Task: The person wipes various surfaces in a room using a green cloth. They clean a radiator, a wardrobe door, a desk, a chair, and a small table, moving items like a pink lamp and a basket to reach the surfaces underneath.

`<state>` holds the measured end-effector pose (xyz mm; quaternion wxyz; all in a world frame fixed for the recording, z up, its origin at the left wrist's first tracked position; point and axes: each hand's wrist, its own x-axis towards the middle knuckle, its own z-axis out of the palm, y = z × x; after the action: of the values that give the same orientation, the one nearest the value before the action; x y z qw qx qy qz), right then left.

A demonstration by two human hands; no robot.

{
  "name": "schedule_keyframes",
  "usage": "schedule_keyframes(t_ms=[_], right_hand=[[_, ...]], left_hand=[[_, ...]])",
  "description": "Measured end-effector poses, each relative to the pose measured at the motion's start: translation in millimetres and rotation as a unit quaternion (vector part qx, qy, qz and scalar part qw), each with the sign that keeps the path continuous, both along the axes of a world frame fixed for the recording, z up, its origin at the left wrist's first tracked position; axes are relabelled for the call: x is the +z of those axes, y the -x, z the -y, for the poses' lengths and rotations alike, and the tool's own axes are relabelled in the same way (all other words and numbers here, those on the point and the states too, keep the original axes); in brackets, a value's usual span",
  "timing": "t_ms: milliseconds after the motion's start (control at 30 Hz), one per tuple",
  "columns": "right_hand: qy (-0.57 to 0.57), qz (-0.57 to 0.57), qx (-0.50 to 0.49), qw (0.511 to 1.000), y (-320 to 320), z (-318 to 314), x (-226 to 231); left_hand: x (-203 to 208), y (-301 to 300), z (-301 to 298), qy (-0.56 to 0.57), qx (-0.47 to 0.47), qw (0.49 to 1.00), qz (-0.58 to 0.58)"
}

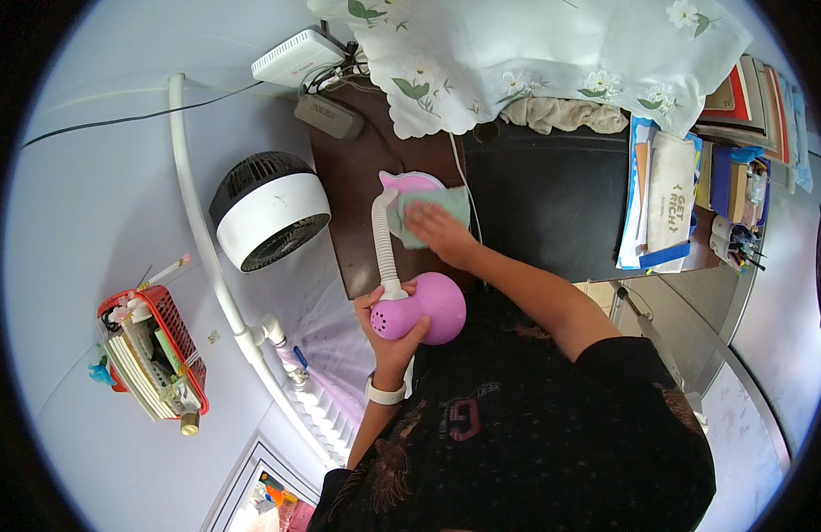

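Note:
A pink desk lamp [441, 308] with a white ribbed bendable neck [387, 257] extends from the desk toward my body. My left hand [391, 346] is wrapped around its rounded pink head, close to where the neck joins. At the other end, the pink base [409, 181] rests on the brown desktop, partly covered by a pale green cloth [458, 207]. My right hand [435, 229] presses on that cloth over the base, fingers together along it. The underside of the lamp head does not show.
A black-and-white fan [273, 213] stands left of the brown desk [353, 253]. Behind are a grey adapter [329, 116], cables and a white router [295, 58]. A black mat [552, 204] lies right, with papers and a pouch [670, 191]. A red basket [175, 332] hangs on the left wall.

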<state>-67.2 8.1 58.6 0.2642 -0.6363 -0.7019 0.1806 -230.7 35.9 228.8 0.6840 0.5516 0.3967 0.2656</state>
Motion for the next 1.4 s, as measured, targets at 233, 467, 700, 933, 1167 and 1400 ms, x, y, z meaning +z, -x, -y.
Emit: schedule_keyframes(t_ms=[233,467,700,933,1167,1400], right_hand=[[-0.035,-0.079,-0.114,0.990,-15.0,12.7,13.4],[0.053,-0.007,-0.108,0.993,49.7,1.6,-35.3],[0.084,-0.005,-0.053,0.995,63.6,19.2,-48.3],[0.048,-0.139,-0.081,0.986,-29.9,-74.1,0.6],[0.045,-0.410,-0.065,0.908,-73.7,-57.0,17.4],[0.111,0.039,0.016,0.993,-112.9,129.2,-20.9]], left_hand=[[-1.6,5.2,0.6,0.004,-0.006,1.000,-0.003],[-2.2,3.4,0.5,0.017,-0.019,1.000,0.004],[-23.4,-4.4,-15.6,-0.038,-0.018,0.999,0.027],[-21.7,-88.3,-82.4,-0.143,0.005,0.989,-0.043],[-15.3,-139.3,-119.4,-0.075,0.059,0.995,0.031],[-16.2,-124.3,-109.5,-0.099,0.048,0.994,-0.009]])
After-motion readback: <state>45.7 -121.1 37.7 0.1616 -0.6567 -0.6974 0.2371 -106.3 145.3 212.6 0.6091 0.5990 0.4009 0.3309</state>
